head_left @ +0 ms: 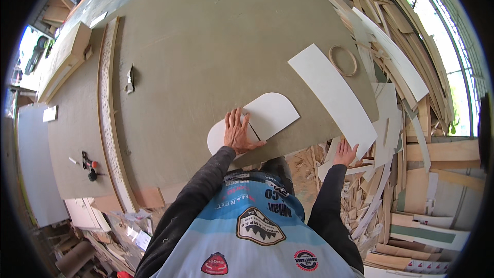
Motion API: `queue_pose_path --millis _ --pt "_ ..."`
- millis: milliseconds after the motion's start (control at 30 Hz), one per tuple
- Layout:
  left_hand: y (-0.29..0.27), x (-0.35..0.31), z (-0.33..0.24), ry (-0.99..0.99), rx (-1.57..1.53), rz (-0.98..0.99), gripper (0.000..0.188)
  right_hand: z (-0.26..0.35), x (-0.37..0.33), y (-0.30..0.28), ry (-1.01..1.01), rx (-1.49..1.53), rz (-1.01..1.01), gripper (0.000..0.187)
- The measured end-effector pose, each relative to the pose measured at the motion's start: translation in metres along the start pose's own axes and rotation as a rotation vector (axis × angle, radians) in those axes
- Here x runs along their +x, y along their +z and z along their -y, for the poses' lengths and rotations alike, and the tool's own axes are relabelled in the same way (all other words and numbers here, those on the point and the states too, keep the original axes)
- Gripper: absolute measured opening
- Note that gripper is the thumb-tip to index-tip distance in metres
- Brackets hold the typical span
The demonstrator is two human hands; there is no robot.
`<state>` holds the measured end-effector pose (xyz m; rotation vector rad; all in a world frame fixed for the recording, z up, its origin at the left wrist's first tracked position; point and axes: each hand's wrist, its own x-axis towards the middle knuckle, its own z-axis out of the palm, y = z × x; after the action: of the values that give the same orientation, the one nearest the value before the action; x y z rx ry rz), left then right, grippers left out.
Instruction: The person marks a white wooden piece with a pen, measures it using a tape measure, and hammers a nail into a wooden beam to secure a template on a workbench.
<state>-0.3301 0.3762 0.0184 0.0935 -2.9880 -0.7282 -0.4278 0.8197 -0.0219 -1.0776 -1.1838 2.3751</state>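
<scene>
My left hand (pixel 238 133) lies flat with its fingers spread on two white boards with rounded outer ends. The left board (pixel 215 137) is mostly under the hand, and the right board (pixel 275 113) reaches out past the fingers. A dark gap runs between their straight edges. My right hand (pixel 345 153) is stretched out open beside the near end of a long white panel (pixel 334 90), thumb toward its edge. Whether it touches the panel I cannot tell. Nothing is held in either hand.
A large grey-brown worktable (pixel 185 56) carries a long wooden strip (pixel 110 118), a small black-and-white object (pixel 130 79), a red-and-black power tool (pixel 91 166) and a wooden ring (pixel 343 61). Offcuts (pixel 391 31) are heaped along the right. Scraps (pixel 355 201) cover the floor there.
</scene>
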Motion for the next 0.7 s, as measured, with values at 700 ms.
queue_pose_path --millis 700 --pt "0.023 0.058 0.009 -0.039 -0.287 -0.158 0.044 -0.012 -0.059 -0.165 -0.127 -0.113 0.054 0.024"
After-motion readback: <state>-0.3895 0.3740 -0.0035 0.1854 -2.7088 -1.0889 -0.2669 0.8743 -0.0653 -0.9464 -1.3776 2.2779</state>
